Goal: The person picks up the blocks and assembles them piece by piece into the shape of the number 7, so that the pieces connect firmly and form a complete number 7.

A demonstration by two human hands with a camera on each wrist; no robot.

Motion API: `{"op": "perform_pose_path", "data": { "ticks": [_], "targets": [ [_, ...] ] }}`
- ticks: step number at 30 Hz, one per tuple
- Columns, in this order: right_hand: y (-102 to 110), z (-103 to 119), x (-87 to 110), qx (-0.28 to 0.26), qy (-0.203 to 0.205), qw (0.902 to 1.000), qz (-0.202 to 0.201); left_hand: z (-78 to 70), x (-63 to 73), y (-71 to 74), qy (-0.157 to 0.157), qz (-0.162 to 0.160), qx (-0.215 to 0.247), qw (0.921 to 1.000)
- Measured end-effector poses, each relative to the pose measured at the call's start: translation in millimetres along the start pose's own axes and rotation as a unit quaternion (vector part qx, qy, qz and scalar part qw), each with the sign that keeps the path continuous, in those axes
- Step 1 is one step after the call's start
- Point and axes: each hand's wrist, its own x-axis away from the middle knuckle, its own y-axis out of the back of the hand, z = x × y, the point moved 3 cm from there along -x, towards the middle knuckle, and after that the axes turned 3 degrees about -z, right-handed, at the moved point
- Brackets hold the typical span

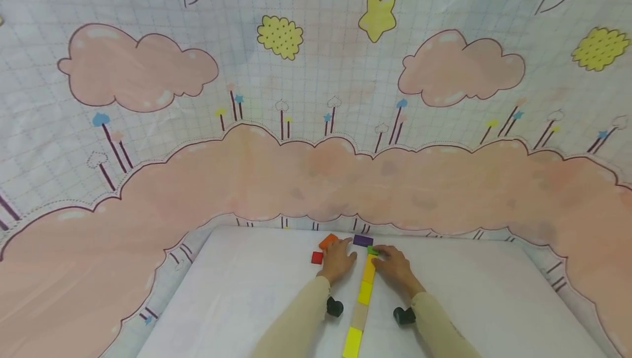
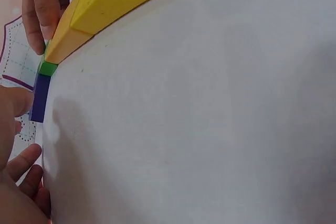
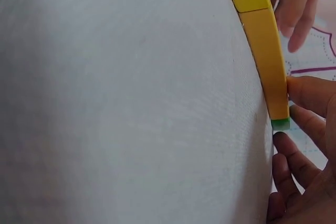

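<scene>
A row of blocks runs away from me down the table: a bright yellow block (image 1: 353,342), a pale wooden one (image 1: 359,317), another yellow one (image 1: 365,293), an orange-yellow one (image 1: 368,268) and a small green block (image 1: 372,250). My right hand (image 1: 397,270) touches the row's far end at the green and orange-yellow blocks, fingers loosely bent. Just beyond lies a purple block (image 1: 363,240), set crosswise. My left hand (image 1: 338,262) is spread left of it, thumb near it, beside an orange block (image 1: 328,241) and a red cube (image 1: 317,257), both partly hidden.
The white tabletop (image 1: 237,303) ends just past the purple block. Behind it hangs a patterned cloth (image 1: 296,177) with clouds and stars. A dark device (image 1: 334,307) sits at the left wrist, another dark device (image 1: 404,316) at the right.
</scene>
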Motion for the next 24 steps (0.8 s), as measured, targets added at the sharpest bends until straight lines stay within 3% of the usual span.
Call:
{"op": "perform_pose_path", "data": {
  "ticks": [4,14,24],
  "targets": [
    [-3,2,2.4,-0.006,0.003,1.0,0.002,2.6,-3.1,0.0,0.01,-0.008,-0.003,0.9999],
    [-3,0,1.3,0.0,0.011,0.9999,-0.008,9.3,-11.3,-14.6,-0.02,-0.012,-0.058,0.9981],
    [-3,-3,0.3,0.005,-0.005,1.0,-0.004,10.4,-3.1,-4.7,-0.045,-0.049,-0.034,0.9972]
  ]
}}
